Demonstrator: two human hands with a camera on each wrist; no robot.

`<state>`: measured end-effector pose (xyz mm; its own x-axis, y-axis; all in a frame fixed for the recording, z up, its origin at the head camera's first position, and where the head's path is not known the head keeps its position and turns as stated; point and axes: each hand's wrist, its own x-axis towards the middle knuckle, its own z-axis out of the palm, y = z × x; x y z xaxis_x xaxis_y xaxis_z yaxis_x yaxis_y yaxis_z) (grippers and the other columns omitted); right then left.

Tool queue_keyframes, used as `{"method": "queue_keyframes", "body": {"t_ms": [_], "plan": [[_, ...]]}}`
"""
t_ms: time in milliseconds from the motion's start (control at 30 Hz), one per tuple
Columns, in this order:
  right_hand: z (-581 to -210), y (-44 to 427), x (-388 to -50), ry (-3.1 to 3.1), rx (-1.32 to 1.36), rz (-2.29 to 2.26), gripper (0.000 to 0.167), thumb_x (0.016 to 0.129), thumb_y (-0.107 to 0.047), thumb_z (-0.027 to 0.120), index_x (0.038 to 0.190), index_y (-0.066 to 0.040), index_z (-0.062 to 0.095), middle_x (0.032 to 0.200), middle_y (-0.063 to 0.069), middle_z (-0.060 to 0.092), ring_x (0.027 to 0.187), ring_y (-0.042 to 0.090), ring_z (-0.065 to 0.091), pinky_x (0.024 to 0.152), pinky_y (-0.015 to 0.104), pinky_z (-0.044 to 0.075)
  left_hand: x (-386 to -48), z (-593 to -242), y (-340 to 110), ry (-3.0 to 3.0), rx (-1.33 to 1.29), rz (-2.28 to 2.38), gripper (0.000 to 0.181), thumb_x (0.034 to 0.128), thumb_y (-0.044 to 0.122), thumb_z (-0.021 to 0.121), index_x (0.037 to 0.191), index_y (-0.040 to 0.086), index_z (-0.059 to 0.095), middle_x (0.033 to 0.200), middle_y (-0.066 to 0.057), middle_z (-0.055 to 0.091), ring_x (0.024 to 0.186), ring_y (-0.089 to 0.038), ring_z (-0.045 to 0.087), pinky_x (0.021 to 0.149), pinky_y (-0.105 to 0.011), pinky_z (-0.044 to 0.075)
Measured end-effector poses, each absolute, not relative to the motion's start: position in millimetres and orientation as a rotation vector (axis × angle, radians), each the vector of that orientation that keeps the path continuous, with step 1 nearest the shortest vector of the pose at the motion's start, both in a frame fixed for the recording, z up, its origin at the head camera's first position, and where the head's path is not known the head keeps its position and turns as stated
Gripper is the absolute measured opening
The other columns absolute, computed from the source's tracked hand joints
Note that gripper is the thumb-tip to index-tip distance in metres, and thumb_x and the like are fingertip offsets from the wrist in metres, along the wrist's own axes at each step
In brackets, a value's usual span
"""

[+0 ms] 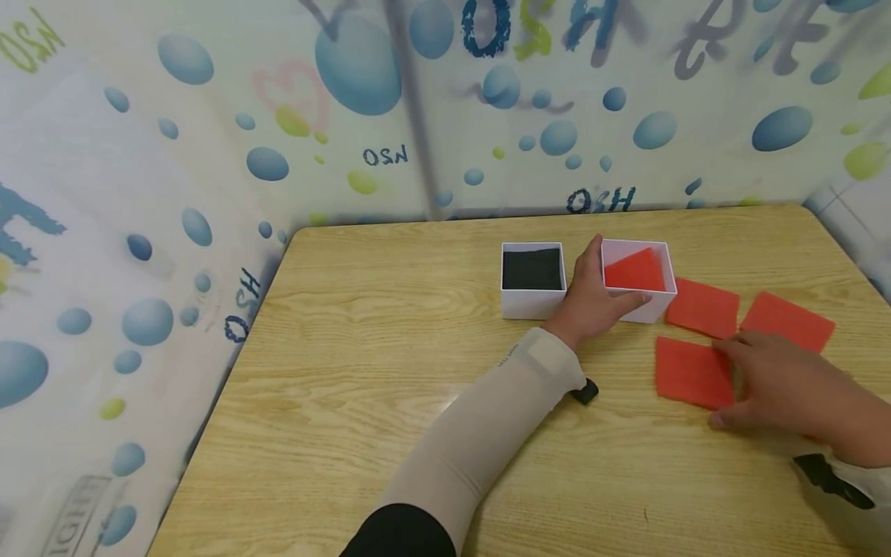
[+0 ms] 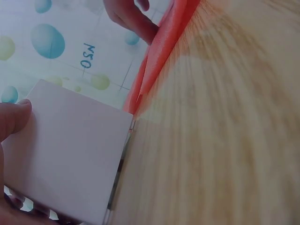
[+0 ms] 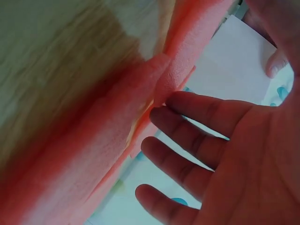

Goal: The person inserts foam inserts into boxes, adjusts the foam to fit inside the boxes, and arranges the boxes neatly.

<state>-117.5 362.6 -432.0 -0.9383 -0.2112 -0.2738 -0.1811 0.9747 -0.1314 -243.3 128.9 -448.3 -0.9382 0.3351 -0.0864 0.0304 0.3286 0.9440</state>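
My left hand (image 1: pixel 592 305) holds a small white open-topped box (image 1: pixel 643 309), the thumb across its front and the fingers along its left side. Inside that box lies a red cloth piece (image 1: pixel 635 271). In the left wrist view, the thumb presses the plain white wall (image 2: pixel 70 150) of the box. My right hand (image 1: pixel 786 379) hovers low over the table at the right edge of a flat red cloth (image 1: pixel 692 373). Its fingers are extended and spread in the right wrist view, with fingertips close to the red cloth (image 3: pixel 93 150); contact is unclear.
Another white box (image 1: pixel 533 304) with dark folded cloth (image 1: pixel 532 269) inside stands left of the held box. Two more red cloths (image 1: pixel 704 305) lie behind my right hand. Everything rests on a wood-grain table (image 1: pixel 334 348), with a bubble-patterned curtain (image 1: pixel 445 116) behind it.
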Motion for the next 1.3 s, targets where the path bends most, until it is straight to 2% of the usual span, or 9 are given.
{"method": "queue_keyframes", "body": {"t_ms": [267, 433, 600, 667, 900, 1000, 1167, 1300], "plan": [[-433.0, 358.9, -118.9, 2.849, -0.287, -0.129, 0.115, 0.056, -0.061, 0.098, 0.132, 0.015, 0.058, 0.122, 0.032, 0.059, 0.103, 0.047, 0.056, 0.086, 0.062, 0.055, -243.3, -448.5, 129.7, 2.318, 0.325, 1.655, 0.111, 0.0836, 0.028, 0.090, 0.166, 0.041, 0.017, 0.149, 0.013, 0.044, 0.123, -0.004, 0.046, 0.097, -0.032, 0.058], [-427.2, 360.6, -121.0, 2.826, -0.291, -0.189, 0.112, 0.059, -0.058, 0.098, 0.131, 0.016, 0.056, 0.109, 0.020, 0.063, 0.096, 0.037, 0.057, 0.082, 0.055, 0.056, -243.3, -447.9, 129.8, 2.326, 0.320, 1.648, 0.111, 0.0834, 0.029, 0.091, 0.166, 0.042, 0.016, 0.150, 0.014, 0.043, 0.123, -0.004, 0.046, 0.098, -0.033, 0.057], [-415.9, 364.2, -124.0, 2.797, -0.277, -0.262, 0.116, 0.065, -0.064, 0.094, 0.138, 0.014, 0.051, 0.125, 0.029, 0.062, 0.110, 0.044, 0.056, 0.091, 0.064, 0.053, -243.3, -447.7, 129.2, 2.328, 0.307, 1.643, 0.111, 0.0837, 0.030, 0.090, 0.166, 0.042, 0.017, 0.150, 0.014, 0.043, 0.124, -0.005, 0.046, 0.098, -0.033, 0.058], [-410.4, 365.7, -124.4, 2.808, -0.276, -0.270, 0.114, 0.067, -0.062, 0.094, 0.139, 0.014, 0.051, 0.130, 0.032, 0.061, 0.112, 0.047, 0.057, 0.091, 0.065, 0.052, -243.6, -448.2, 129.7, 2.330, 0.303, 1.640, 0.111, 0.0836, 0.029, 0.090, 0.166, 0.042, 0.017, 0.151, 0.014, 0.043, 0.124, -0.004, 0.046, 0.097, -0.033, 0.058], [-377.5, 370.0, -130.9, 2.942, -0.291, -0.248, 0.099, 0.071, -0.040, 0.098, 0.136, 0.019, 0.050, 0.129, 0.040, 0.056, 0.111, 0.053, 0.058, 0.090, 0.068, 0.052, -244.3, -449.5, 130.0, 2.317, 0.330, 1.653, 0.111, 0.0843, 0.029, 0.090, 0.166, 0.040, 0.016, 0.150, 0.014, 0.043, 0.124, -0.004, 0.046, 0.097, -0.031, 0.058], [-365.4, 367.2, -141.0, 3.022, -0.277, -0.232, 0.099, 0.072, -0.038, 0.099, 0.138, 0.017, 0.050, 0.129, 0.039, 0.053, 0.112, 0.053, 0.055, 0.091, 0.070, 0.049, -245.3, -449.3, 128.7, 2.312, 0.346, 1.661, 0.111, 0.0849, 0.031, 0.089, 0.167, 0.039, 0.015, 0.153, 0.014, 0.041, 0.127, -0.005, 0.045, 0.097, -0.031, 0.057], [-355.8, 362.3, -167.6, 3.032, -0.334, -0.310, 0.090, 0.078, -0.028, 0.095, 0.141, 0.016, 0.048, 0.132, 0.037, 0.050, 0.118, 0.054, 0.048, 0.094, 0.070, 0.047, -245.6, -448.4, 128.1, 2.296, 0.335, 1.665, 0.110, 0.0859, 0.030, 0.089, 0.167, 0.041, 0.015, 0.158, 0.015, 0.038, 0.132, -0.006, 0.044, 0.097, -0.032, 0.058], [-354.3, 356.3, -188.2, 2.988, -0.312, -0.362, 0.090, 0.082, -0.031, 0.092, 0.144, 0.014, 0.046, 0.136, 0.035, 0.047, 0.123, 0.053, 0.044, 0.096, 0.070, 0.046, -245.0, -448.3, 129.5, 2.280, 0.345, 1.685, 0.109, 0.0863, 0.026, 0.089, 0.166, 0.041, 0.016, 0.155, 0.014, 0.041, 0.131, -0.006, 0.045, 0.094, -0.031, 0.058]]}}
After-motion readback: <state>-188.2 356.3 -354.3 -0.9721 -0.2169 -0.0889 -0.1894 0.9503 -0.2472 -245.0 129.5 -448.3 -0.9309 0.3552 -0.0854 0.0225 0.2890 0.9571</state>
